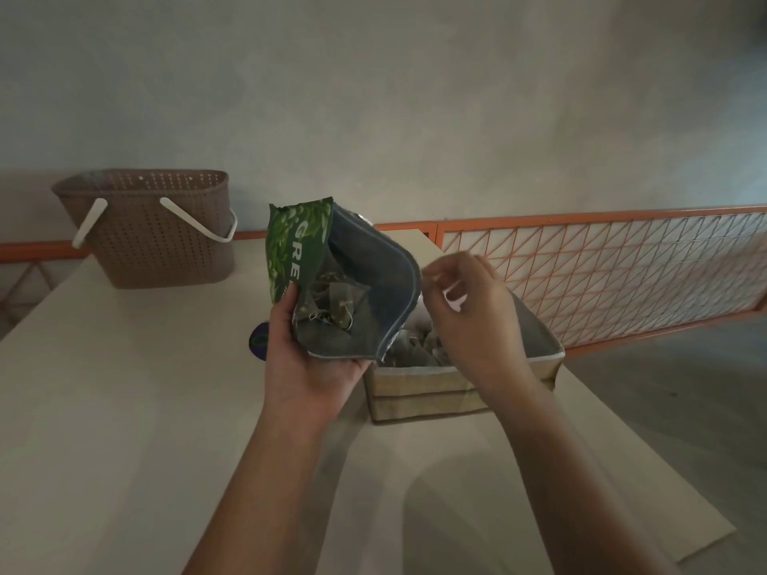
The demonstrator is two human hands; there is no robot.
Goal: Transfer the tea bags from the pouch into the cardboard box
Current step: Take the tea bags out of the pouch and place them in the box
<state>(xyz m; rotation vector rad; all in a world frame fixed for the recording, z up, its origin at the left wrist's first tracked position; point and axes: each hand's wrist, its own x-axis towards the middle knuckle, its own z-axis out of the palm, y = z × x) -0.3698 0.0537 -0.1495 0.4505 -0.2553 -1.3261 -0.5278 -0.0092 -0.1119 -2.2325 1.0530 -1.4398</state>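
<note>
Here the left hand (309, 359) grips the open pouch (357, 284); right hand (469, 313) pinches something small.

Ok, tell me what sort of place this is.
Probably a plain indoor workroom or storage corner, though that's a guess: a bare pale table, a perforated plastic basket, and an orange wire-grid railing against an unfinished grey wall.

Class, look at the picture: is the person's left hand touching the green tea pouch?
Touching. The head view shows the left hand gripping the pouch from below, its thumb pressed on the green front and the palm under the bottom edge.
</note>
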